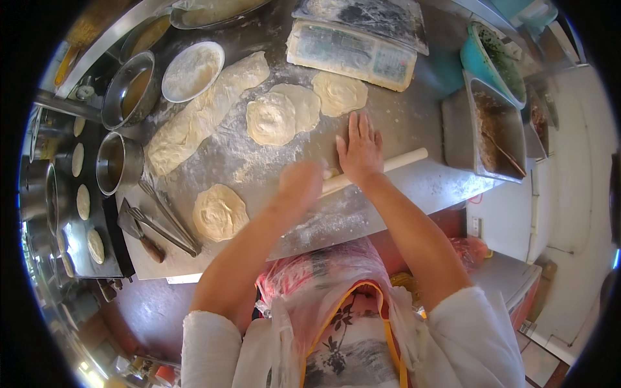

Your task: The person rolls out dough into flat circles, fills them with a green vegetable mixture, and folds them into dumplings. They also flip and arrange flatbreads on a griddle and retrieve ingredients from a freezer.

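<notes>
My left hand [302, 182] is curled and blurred by motion at the near end of a wooden rolling pin [406, 159]. A small pale lump [331, 172] shows at its fingers; I cannot tell whether the hand grips it or the pin. My right hand [361, 151] lies flat with fingers stretched out, its heel over the pin. Past those fingertips sits a flattened dough round [340, 94]. Two more overlap, a floury one [270, 119] on top of another [306, 106]. Near my left forearm is a separate dough round [220, 212]. A long dough log [206, 114] stretches diagonally behind.
A bowl of flour [191, 72] and metal bowls [128, 92] stand at left. Tongs [167, 233] and a scraper [140, 233] lie near the griddle [104, 213], which holds several dough pieces. A scale [351, 53] is at back; a filling tub [458, 131] and turquoise bowl [478, 63] stand right.
</notes>
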### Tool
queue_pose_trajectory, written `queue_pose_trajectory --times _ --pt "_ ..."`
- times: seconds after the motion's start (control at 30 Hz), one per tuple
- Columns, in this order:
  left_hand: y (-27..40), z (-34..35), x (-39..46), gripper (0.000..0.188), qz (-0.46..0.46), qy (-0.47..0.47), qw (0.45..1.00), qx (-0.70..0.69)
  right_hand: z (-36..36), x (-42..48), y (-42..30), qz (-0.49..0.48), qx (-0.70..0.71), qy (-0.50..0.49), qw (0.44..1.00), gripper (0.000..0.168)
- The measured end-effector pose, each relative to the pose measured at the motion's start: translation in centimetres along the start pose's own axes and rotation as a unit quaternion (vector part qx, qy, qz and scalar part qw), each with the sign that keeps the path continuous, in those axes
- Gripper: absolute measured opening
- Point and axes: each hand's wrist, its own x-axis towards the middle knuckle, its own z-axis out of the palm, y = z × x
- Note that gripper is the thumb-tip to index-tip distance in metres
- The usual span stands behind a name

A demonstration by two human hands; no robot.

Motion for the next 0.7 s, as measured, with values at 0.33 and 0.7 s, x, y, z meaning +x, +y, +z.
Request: queue_pose_trajectory --times 0.33,0.7 --pt "-1.5 1.7 -3.1 0.038 -0.043 0.073 0.991 -0.102 0.5 -0.9 -1.4 -0.067 -0.022 -0.006 0.997 0.057" --pt "-3.7 2.7 -4.3 0.036 -0.063 0.129 0.977 -0.159 0.2 -1.5 -3.0 -0.085 -0.035 -0.052 0.994 0.061"
